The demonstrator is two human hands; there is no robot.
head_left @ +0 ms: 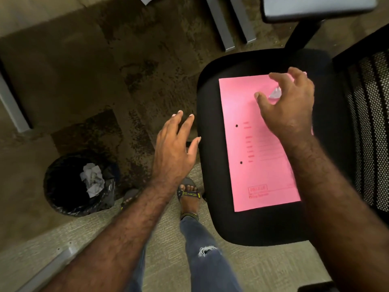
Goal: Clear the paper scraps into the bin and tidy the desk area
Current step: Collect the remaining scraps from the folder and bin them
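Note:
A pink file folder [254,148] lies flat on the black seat of an office chair [212,127]. My right hand [288,104] hovers over the folder's far end, fingers curled around a small white paper scrap [275,94] that shows between thumb and fingers; whether it is lifted is unclear. My left hand [175,148] hangs open with spread fingers just left of the seat edge, holding nothing. A round bin [61,199] lined with a black bag stands on the floor at lower left, with crumpled white paper [92,179] inside.
The chair's mesh backrest [370,127] rises at the right and its grey armrest [315,7] sits at top right. Grey desk legs [223,24] stand at top centre. My sandalled foot [188,194] rests on stained carpet between bin and chair.

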